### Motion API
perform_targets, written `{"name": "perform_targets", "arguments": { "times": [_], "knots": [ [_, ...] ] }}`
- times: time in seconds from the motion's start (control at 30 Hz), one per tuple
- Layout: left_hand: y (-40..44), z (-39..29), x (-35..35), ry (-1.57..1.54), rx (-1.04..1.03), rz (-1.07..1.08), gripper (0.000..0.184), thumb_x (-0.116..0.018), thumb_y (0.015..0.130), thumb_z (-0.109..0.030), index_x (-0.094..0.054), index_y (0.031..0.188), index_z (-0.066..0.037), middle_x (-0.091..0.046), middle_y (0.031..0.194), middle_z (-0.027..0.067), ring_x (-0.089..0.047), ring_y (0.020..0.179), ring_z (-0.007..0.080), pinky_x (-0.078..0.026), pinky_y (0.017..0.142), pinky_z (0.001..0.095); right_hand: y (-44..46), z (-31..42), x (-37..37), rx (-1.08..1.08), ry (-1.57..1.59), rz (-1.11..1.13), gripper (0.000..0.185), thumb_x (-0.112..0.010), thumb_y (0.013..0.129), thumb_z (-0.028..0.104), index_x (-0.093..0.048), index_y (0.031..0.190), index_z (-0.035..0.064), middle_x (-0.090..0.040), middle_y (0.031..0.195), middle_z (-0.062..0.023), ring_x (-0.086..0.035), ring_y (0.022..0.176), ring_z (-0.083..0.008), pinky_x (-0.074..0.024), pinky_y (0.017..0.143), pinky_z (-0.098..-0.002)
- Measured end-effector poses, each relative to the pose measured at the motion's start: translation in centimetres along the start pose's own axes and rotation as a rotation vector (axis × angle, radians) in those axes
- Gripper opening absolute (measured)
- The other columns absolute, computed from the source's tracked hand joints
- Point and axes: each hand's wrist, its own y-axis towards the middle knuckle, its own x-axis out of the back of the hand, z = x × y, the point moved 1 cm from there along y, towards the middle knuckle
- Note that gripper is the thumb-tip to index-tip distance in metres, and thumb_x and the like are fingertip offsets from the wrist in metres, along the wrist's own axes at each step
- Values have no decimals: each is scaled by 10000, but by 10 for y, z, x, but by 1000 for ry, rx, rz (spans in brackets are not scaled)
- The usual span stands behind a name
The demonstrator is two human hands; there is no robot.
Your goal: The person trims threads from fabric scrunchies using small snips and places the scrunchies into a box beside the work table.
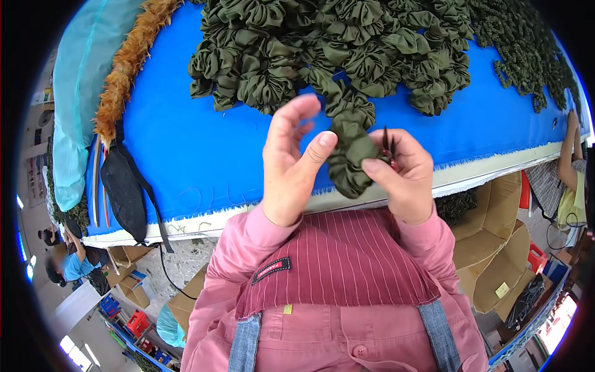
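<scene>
Over the table edge, my right hand [406,177] pinches a dark green satin scrunchie [348,155] between thumb and fingers. Small thread snips [388,144] with dark blades and a bit of red are tucked in the same hand, blades pointing up. My left hand [290,164] is at the scrunchie's left side, fingers spread and slightly blurred, the thumb tip close to the fabric. More gathered green fabric runs from the scrunchie up to a big heap of green scrunchies [266,71] at the back of the table.
Blue cloth [180,142] with loose threads covers the table. At left lie a brown feather duster [121,74], a black pouch [122,189] and teal fabric [77,93]. Smaller green pieces [520,43] are heaped at right. A cardboard box [489,217] stands below; other people work at both sides.
</scene>
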Motion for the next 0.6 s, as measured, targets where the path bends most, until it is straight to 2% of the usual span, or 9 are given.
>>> {"name": "perform_targets", "arguments": {
  "times": [0.03,0.17,0.33,0.37,0.5,0.6],
  "knots": [
    [3,-2,3,1,0,-3,295,-626,841,3,-568,1130,-16,-617,958,57,-551,761,94,-453,679,189,1,1,5,-1,1,3,289,-631,774,-55,-581,1057,-22,-636,920,-64,-557,748,-99,-446,697,-198],
    [11,-6,13,-283,526,487,300,-657,825,-30,-582,1116,-13,-624,870,32,-556,696,93,-455,633,187,5,6,20,-45,172,223,269,-613,794,-48,-574,1060,-31,-637,931,-82,-564,781,-108,-440,736,-194],
    [1,-2,10,-463,589,446,290,-659,816,-23,-599,1099,-7,-624,848,40,-554,703,79,-454,643,174,7,10,17,-12,-34,37,293,-605,820,-29,-563,1109,-41,-626,904,-75,-541,752,-110,-430,699,-198],
    [-1,-3,9,-464,590,444,290,-659,816,-23,-599,1099,-7,-624,848,40,-554,703,79,-454,643,174,6,10,16,-14,-34,37,293,-605,820,-29,-563,1109,-41,-626,904,-75,-541,752,-110,-430,699,-198],
    [-2,-8,7,-310,528,236,262,-653,810,-7,-616,1069,-7,-626,817,37,-551,693,71,-452,638,169,1,12,12,153,-211,-211,325,-615,818,-16,-573,1139,-41,-607,864,-60,-507,697,-114,-412,641,-213],
    [-3,-10,5,-318,514,221,268,-649,809,0,-616,1075,-9,-625,811,33,-544,680,70,-449,628,171,-2,12,11,228,-352,-157,332,-634,804,-8,-588,1131,-41,-597,829,-56,-492,666,-123,-405,613,-226]
  ]
}}
